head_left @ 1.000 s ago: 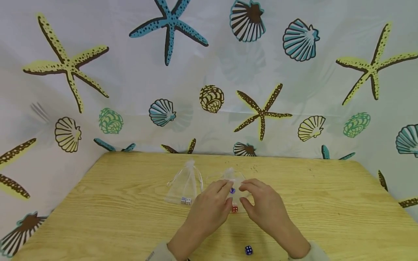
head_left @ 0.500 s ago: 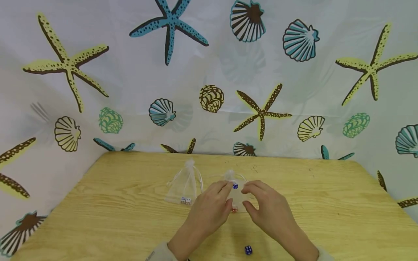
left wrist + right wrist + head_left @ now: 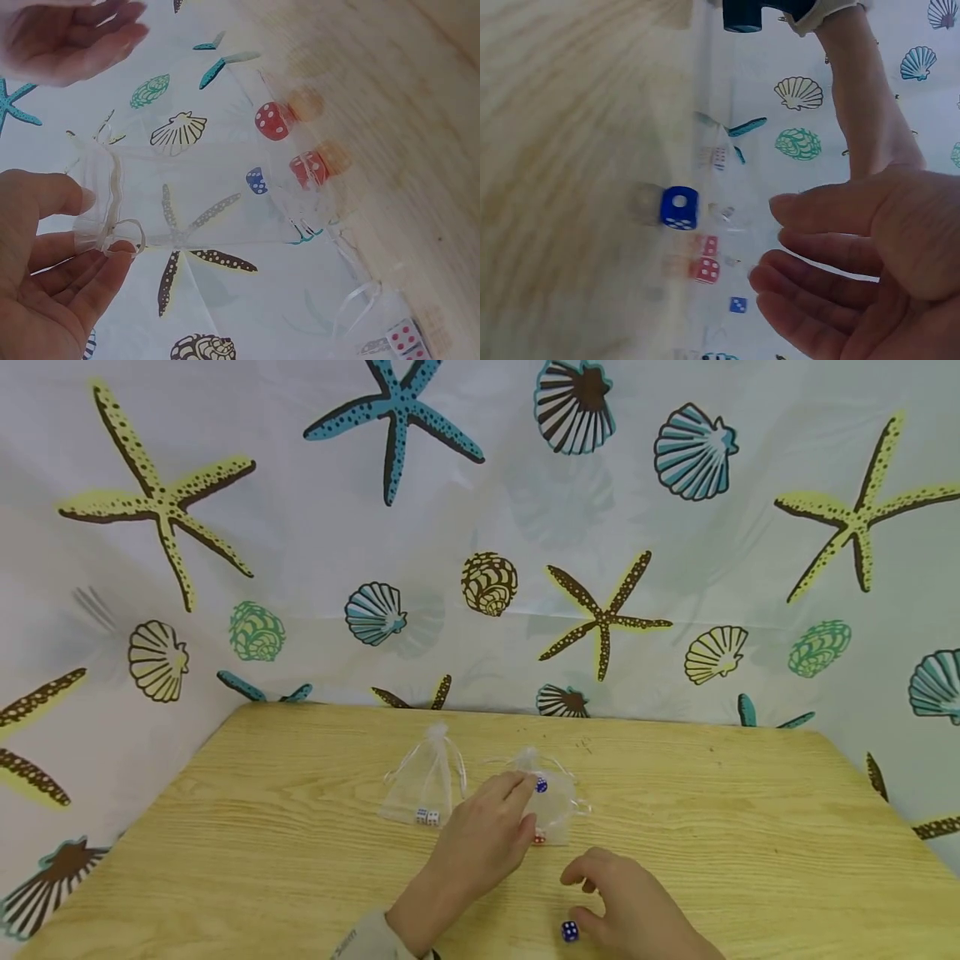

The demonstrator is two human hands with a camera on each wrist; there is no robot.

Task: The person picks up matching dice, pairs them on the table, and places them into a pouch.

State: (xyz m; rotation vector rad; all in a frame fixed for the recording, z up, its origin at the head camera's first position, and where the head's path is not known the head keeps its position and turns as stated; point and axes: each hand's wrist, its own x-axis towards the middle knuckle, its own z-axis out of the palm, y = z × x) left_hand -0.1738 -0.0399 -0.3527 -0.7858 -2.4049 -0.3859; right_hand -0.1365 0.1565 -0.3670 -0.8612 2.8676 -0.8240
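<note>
My left hand (image 3: 487, 831) pinches the gathered mouth of a sheer white drawstring bag (image 3: 557, 807), its loop near the fingertips in the left wrist view. Two red dice (image 3: 271, 121) sit low in that bag, against the table. Higher up, a blue die (image 3: 541, 784) shows through the mesh, apart from the red ones. Lower down, my right hand (image 3: 633, 906) holds nothing, its fingers loosely bent. Another blue die (image 3: 570, 931) lies on the table by the right thumb; the right wrist view shows a gap between this die and the fingers.
Left of the held bag stands a second sheer drawstring bag (image 3: 420, 781) with white dice (image 3: 427, 817) at its bottom. Both rest on a wood-grain table (image 3: 300, 860). A white cloth (image 3: 450, 527) printed with starfish and shells hangs behind and at the sides.
My right hand has left the bag and come down toward the near blue die. The blue die in the bag shifted slightly up and right in the head view. My left hand stays put.
</note>
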